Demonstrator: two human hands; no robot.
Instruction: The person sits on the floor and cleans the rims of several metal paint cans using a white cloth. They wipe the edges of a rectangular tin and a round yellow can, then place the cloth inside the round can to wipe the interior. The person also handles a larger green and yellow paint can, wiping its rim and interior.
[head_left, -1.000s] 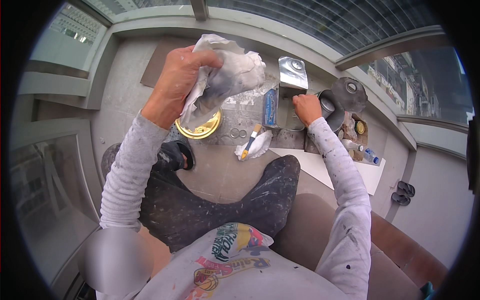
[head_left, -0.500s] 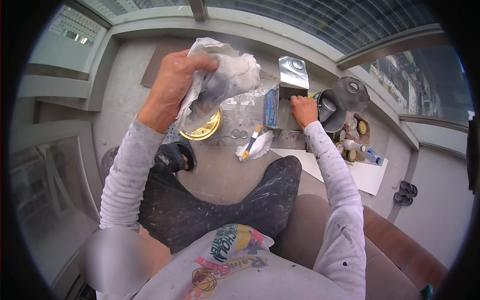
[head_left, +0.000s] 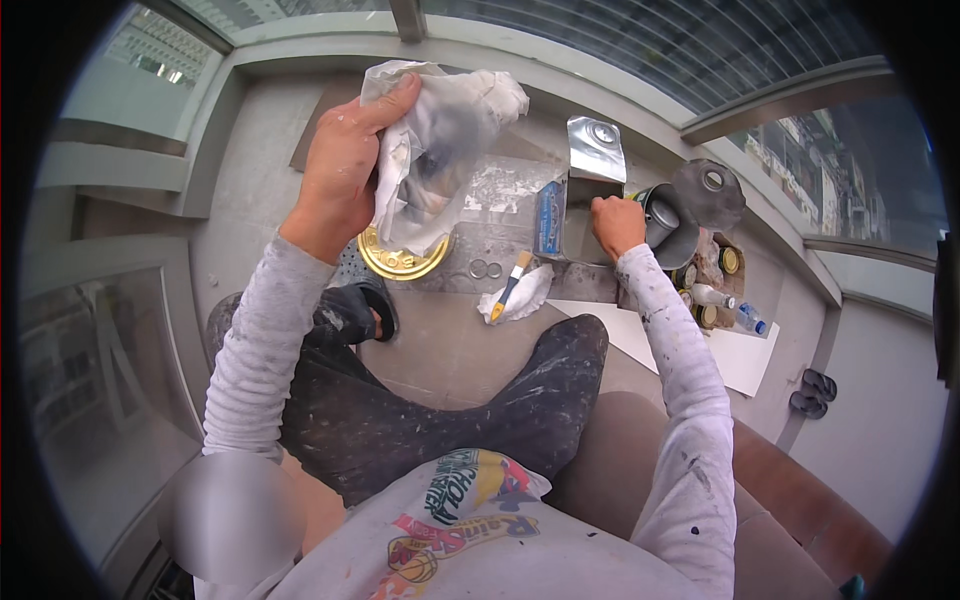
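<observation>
My left hand point(head_left: 335, 180) is raised at the left, gripping a crumpled white rag point(head_left: 440, 140) with a dark grey smear across its middle. The thumb lies over the rag's top edge; the other fingers are mostly behind it. Under the rag's lower end is a gold round lid point(head_left: 405, 262), partly covered. Fingers curled, my right hand point(head_left: 618, 225) is over the mouth of an open rectangular metal can point(head_left: 585, 240). Whatever those fingers hold is hidden. The can's cut lid point(head_left: 597, 147) stands folded back behind it.
A blue box point(head_left: 548, 220) stands left of the metal can; a dark round bucket point(head_left: 672, 240) stands right. A paintbrush point(head_left: 512, 285) lies on a white cloth point(head_left: 530, 300). Small cans and a plastic bottle point(head_left: 748, 318) sit farther right, near white board point(head_left: 740, 365).
The rag has been turned and hangs more upright, showing more of its smear. My right hand has turned slightly over the metal can. More of the gold lid shows.
</observation>
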